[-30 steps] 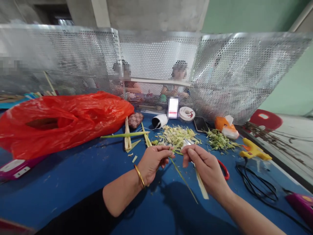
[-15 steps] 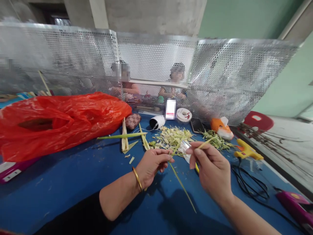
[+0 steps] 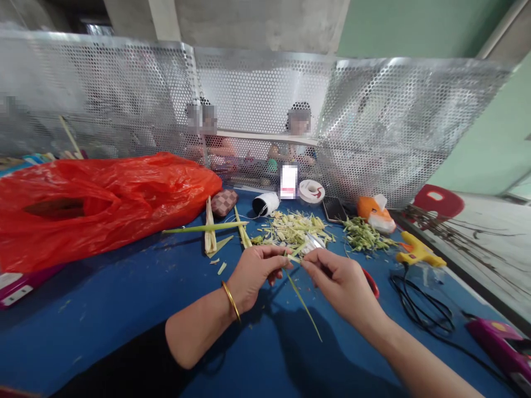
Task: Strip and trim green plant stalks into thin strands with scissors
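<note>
My left hand (image 3: 255, 279), with a gold bangle at its wrist, pinches a thin green leaf strip (image 3: 306, 308) whose long tail hangs down to the right. Close beside it, my right hand (image 3: 338, 279) is closed, thumb against forefinger, on a short pale leaf strip (image 3: 295, 258). That pale piece reaches across to the left fingertips. Behind the right hand lie scissors, their metal blades (image 3: 315, 240) and a red handle (image 3: 370, 283) partly showing. A heap of pale leaf scraps (image 3: 294, 226) spreads just beyond both hands.
Left of the hands are a red plastic bag (image 3: 166, 193), a checkered pouch (image 3: 224, 203) and long leaves (image 3: 211, 235). Toward the right are a phone (image 3: 334, 209), green scraps (image 3: 365, 235), a tissue pack (image 3: 375, 213) and a yellow glue gun (image 3: 418, 250) with a cord. Two people sit behind the perforated screen (image 3: 265, 83).
My right hand moved away to the right with the pale strip, then came back to the left fingertips. My left hand keeps its pinch on the green strip. The view shifted slightly.
</note>
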Demonstrator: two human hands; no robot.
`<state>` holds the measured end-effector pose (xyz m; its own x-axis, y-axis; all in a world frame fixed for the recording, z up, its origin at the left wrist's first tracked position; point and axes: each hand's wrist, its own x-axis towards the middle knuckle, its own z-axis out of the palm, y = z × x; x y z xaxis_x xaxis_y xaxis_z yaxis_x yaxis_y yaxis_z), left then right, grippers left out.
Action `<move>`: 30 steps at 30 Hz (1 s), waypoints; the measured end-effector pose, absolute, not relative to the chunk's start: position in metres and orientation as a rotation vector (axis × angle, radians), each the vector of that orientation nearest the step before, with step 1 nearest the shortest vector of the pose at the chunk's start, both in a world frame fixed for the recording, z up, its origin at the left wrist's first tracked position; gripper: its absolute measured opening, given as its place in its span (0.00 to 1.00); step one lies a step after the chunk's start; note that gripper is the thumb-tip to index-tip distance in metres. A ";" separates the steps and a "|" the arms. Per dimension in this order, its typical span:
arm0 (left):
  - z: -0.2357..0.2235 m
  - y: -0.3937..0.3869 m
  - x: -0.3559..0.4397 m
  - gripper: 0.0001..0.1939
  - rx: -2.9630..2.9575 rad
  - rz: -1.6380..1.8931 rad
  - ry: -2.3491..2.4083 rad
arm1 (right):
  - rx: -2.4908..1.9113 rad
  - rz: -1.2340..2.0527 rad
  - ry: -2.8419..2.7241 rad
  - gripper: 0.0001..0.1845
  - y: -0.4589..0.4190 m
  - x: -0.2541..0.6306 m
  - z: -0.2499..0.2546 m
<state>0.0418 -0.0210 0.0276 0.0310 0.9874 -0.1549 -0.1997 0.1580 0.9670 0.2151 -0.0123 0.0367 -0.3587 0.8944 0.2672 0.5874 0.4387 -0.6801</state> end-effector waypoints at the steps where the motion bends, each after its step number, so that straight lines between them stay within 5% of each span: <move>1: 0.028 -0.021 0.042 0.12 0.967 1.168 1.122 | -1.252 0.637 -2.072 0.12 -0.012 0.215 0.036; 30: 0.026 -0.021 0.042 0.13 0.898 1.103 1.063 | -1.046 0.617 -2.084 0.10 -0.002 0.216 0.031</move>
<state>0.0415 -0.0214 0.0258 0.1042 0.9726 -0.2080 -0.2445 0.2277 0.9425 0.2160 -0.0018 0.0310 -0.4169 0.8245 0.3827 0.4832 0.5576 -0.6749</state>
